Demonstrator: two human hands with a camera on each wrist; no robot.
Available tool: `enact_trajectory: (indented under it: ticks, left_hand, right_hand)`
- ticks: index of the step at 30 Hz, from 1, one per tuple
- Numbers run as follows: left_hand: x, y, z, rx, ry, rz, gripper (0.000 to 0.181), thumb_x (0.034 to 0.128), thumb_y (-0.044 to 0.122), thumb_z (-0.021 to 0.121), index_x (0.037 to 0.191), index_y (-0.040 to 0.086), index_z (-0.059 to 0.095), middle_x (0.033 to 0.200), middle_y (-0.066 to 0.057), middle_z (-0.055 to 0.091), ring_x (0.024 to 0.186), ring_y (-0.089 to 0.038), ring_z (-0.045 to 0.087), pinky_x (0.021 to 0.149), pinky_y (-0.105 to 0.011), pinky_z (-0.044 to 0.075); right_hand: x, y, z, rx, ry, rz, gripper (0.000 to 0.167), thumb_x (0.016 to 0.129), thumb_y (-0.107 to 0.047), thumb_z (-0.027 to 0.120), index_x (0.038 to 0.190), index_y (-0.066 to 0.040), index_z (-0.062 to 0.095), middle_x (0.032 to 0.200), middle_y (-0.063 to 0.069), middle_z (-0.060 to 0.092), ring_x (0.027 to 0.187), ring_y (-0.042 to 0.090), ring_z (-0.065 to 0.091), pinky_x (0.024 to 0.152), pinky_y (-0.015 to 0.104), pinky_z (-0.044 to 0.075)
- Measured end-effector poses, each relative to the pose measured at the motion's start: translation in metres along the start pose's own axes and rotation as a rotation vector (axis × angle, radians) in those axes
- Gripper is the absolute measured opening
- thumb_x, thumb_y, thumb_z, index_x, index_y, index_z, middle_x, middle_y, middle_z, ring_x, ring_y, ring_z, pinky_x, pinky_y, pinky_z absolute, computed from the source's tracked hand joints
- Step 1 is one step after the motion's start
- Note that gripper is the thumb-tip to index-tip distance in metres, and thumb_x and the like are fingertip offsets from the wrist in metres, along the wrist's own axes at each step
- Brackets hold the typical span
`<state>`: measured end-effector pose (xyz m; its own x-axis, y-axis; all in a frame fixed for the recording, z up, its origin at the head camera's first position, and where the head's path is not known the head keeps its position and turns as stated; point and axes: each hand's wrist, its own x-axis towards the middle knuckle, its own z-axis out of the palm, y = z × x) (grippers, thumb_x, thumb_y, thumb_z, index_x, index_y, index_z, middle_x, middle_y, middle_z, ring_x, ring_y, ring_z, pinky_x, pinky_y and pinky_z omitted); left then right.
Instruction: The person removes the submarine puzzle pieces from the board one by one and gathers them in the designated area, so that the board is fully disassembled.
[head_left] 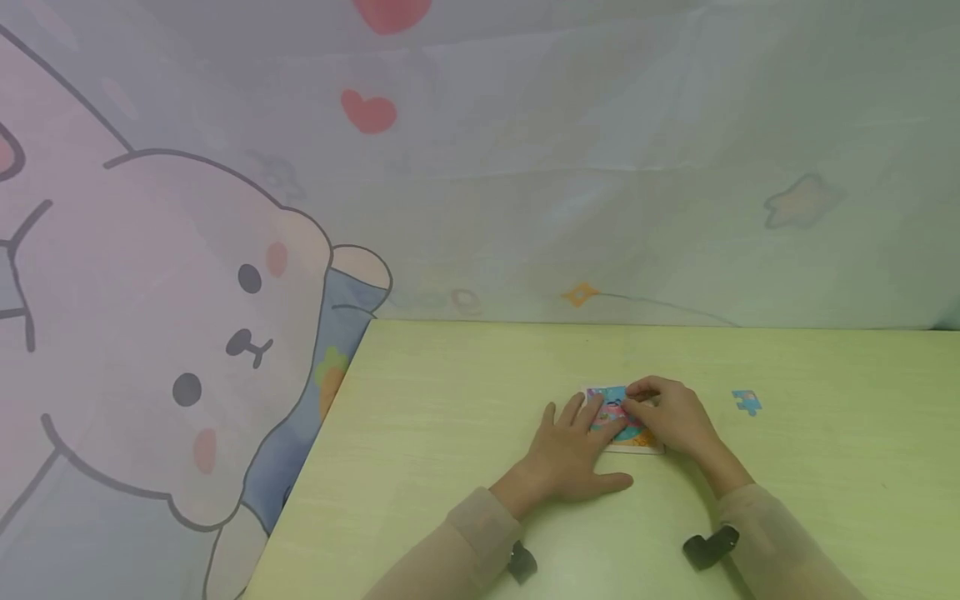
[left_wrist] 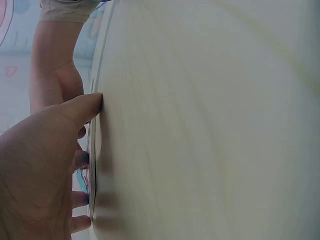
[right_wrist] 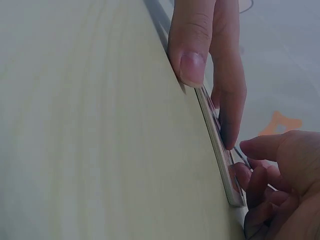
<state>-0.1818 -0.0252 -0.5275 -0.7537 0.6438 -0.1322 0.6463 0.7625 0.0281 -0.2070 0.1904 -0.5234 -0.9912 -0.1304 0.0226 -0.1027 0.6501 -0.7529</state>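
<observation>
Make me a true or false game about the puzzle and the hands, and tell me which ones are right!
1. The left hand rests on the puzzle. True.

2. The loose puzzle piece is to the left of the puzzle. False: it lies to the right, past the right hand.

3. The left hand's fingers are spread apart. True.

4. The right hand is far away from the puzzle. False: it is right at the puzzle, near the left hand.

5. The table is dark blue. False: it is pale yellow-green.

6. There is a red heart on the cloth behind the table. True.
</observation>
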Motion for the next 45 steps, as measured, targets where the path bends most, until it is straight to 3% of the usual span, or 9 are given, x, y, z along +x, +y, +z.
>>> enact_trajectory:
  ticks: [14,21,31,39,45]
  left_hand:
    - [0.002,0.003,0.0,0.016,-0.019,-0.007,0.085,0.0947,0.084,0.029,0.167,0.042,0.012,0.174,-0.004,0.008,0.159,-0.031,0.007,0.12,-0.063,0.021]
    - [0.0,0.004,-0.002,0.027,-0.023,-0.018,0.084,0.0944,0.084,0.029,0.166,0.042,0.015,0.174,-0.004,0.01,0.159,-0.031,0.007,0.12,-0.062,0.021]
    - [-0.001,0.001,-0.001,0.024,-0.015,-0.025,0.083,0.0942,0.084,0.031,0.166,0.045,0.014,0.174,-0.002,0.009,0.159,-0.03,0.008,0.12,-0.062,0.021]
    - [-0.002,-0.001,0.0,0.022,-0.005,-0.014,0.083,0.0951,0.082,0.033,0.166,0.043,0.014,0.174,-0.002,0.01,0.159,-0.03,0.008,0.12,-0.063,0.021]
    - [-0.002,-0.002,0.0,0.023,-0.009,-0.018,0.084,0.0951,0.083,0.032,0.166,0.043,0.013,0.174,-0.002,0.01,0.159,-0.03,0.008,0.12,-0.062,0.02]
  right_hand:
    - [-0.001,0.002,0.0,-0.021,0.048,-0.008,0.032,0.099,-0.028,0.071,0.123,-0.007,0.07,0.109,0.011,0.075,0.092,0.028,0.069,0.079,0.048,0.054]
    - [-0.006,0.007,-0.013,-0.003,0.062,0.016,0.037,0.101,-0.035,0.069,0.127,-0.01,0.07,0.113,0.011,0.074,0.091,0.024,0.07,0.077,0.043,0.054]
    - [-0.019,0.021,-0.041,-0.031,0.097,0.01,0.04,0.103,-0.039,0.066,0.127,-0.007,0.069,0.116,0.017,0.073,0.093,0.032,0.066,0.069,0.036,0.051]
    - [-0.029,0.042,-0.059,-0.076,0.116,0.031,0.041,0.103,-0.04,0.066,0.126,-0.006,0.07,0.114,0.018,0.073,0.095,0.035,0.069,0.072,0.038,0.05]
    - [-0.034,0.06,-0.068,-0.103,0.105,0.042,0.042,0.104,-0.039,0.064,0.127,-0.004,0.068,0.117,0.022,0.072,0.108,0.048,0.066,0.084,0.06,0.051]
